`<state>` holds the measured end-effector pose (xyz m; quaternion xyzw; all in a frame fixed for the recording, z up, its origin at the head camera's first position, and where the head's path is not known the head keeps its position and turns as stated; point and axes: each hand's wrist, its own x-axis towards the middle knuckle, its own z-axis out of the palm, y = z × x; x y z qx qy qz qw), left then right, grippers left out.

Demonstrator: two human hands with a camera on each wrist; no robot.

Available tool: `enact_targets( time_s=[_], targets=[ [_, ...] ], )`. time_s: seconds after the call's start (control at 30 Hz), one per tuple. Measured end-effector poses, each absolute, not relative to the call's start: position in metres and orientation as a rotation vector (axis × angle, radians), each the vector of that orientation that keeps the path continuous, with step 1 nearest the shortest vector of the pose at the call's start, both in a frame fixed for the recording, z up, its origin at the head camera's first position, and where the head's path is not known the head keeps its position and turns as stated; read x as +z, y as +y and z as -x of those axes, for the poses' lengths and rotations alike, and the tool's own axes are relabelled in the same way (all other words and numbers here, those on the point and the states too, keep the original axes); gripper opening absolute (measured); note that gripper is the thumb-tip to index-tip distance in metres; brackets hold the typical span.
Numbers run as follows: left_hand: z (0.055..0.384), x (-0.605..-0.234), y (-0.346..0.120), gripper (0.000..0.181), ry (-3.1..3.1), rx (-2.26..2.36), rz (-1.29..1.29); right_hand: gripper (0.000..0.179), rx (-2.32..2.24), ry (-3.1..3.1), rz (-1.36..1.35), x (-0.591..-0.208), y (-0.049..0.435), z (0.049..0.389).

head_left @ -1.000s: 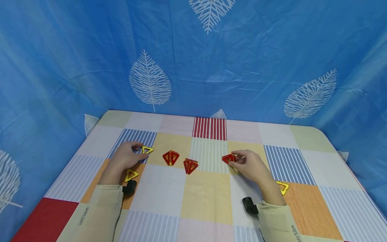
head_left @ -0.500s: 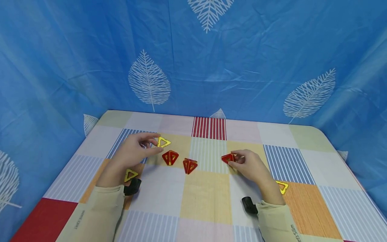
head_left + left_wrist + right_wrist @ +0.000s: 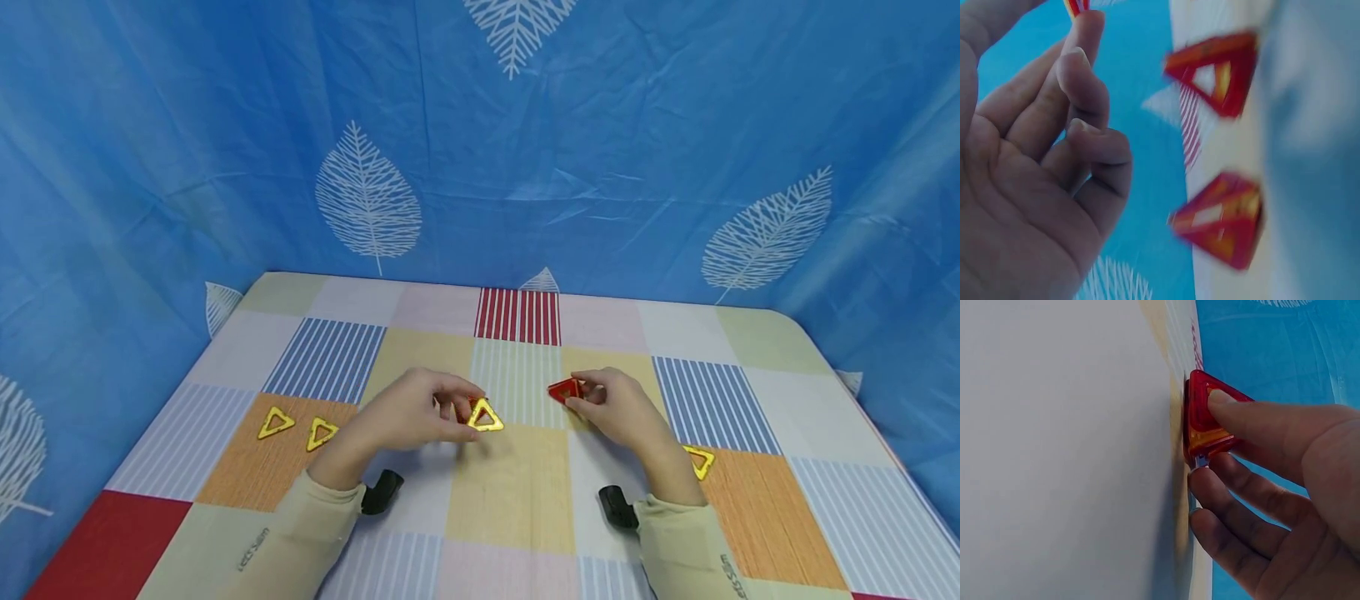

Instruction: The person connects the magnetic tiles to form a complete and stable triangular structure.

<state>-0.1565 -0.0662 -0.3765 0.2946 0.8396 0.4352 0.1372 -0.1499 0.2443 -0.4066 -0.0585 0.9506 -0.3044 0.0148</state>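
Observation:
My left hand [image 3: 420, 408] pinches a yellow triangular magnetic tile [image 3: 486, 417] by its edge, above the middle of the table. Beneath that hand stand two red pyramids built of triangular tiles, mostly hidden in the head view; the left wrist view shows one pyramid [image 3: 1213, 72] and the other pyramid [image 3: 1219, 222], both blurred. Only a sliver of the held tile [image 3: 1077, 6] shows there, at the fingertips. On the right, my right hand [image 3: 618, 408] grips a third red pyramid [image 3: 564, 390], thumb [image 3: 1229, 409] on one face, down at the cloth.
Two yellow triangle tiles lie on the orange patch at the left, an outer tile [image 3: 276, 422] and an inner tile [image 3: 321, 433] by my left wrist. Another yellow tile [image 3: 701, 462] lies beside my right forearm. A patchwork cloth [image 3: 517, 492] covers the table; a blue curtain [image 3: 600, 125] hangs behind.
My left hand has carried the yellow tile rightward from the striped blue patch to over the red pyramids, uncovering the outer left tile. My right hand stays with its pyramid.

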Motion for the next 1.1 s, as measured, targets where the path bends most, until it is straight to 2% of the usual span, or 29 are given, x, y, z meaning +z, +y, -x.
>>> enact_targets(
  time_s=[0.27, 0.7, 0.93, 1.1],
  targets=[
    [0.140, -0.394, -0.033, 0.044, 2.367, 1.054, -0.862, 0.043, -0.920, 2.975, 0.229, -0.408, 0.243, 0.151],
    [0.132, -0.400, -0.026, 0.034, 2.409, 0.887, -0.860, 0.042, -0.943, 2.976, 0.269, -0.408, 0.242, 0.152],
    [0.131, -0.401, -0.026, 0.037, 2.411, 0.872, -0.870, 0.049, -0.978, 2.950, 0.262, -0.406, 0.245, 0.150],
    [0.131, -0.400, -0.027, 0.044, 2.395, 0.868, -0.878, 0.048, -1.056, 2.903, 0.247, -0.399, 0.259, 0.146]
  ],
)
